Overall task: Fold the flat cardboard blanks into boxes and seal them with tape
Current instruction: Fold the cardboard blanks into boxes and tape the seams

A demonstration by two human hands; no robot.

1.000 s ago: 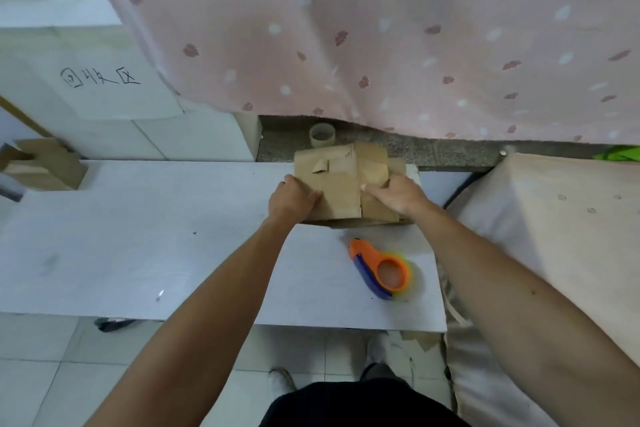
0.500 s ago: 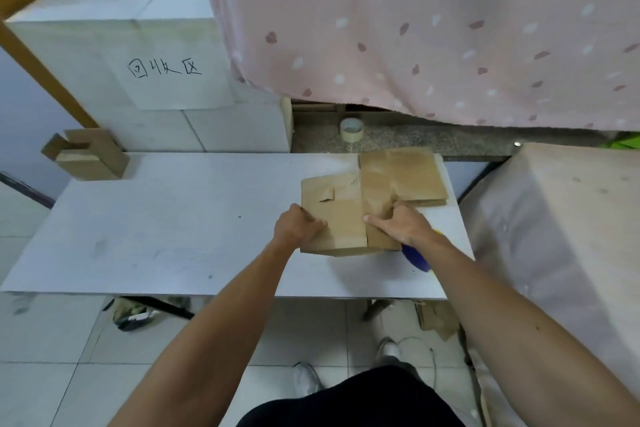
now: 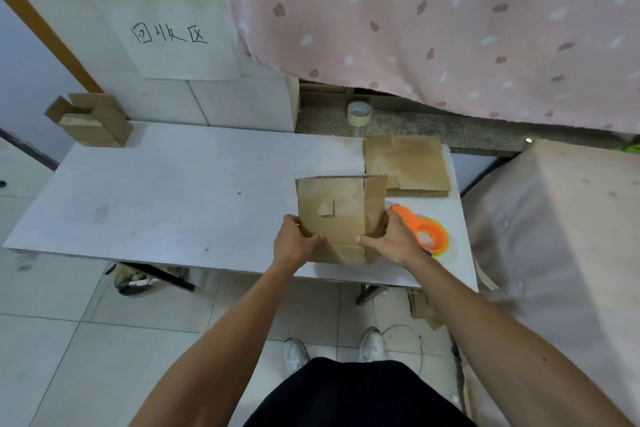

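My left hand (image 3: 294, 246) and right hand (image 3: 394, 241) each clamp a side of one blank (image 3: 341, 215), thumbs on its face, at the table's (image 3: 173, 191) near right. Behind it lies one stack of blanks (image 3: 407, 163). One folded box (image 3: 91, 120) stands by the far left corner, one dispenser (image 3: 427, 234) lies just beside my right hand, and one tape roll (image 3: 359, 113) is on the ledge beyond.
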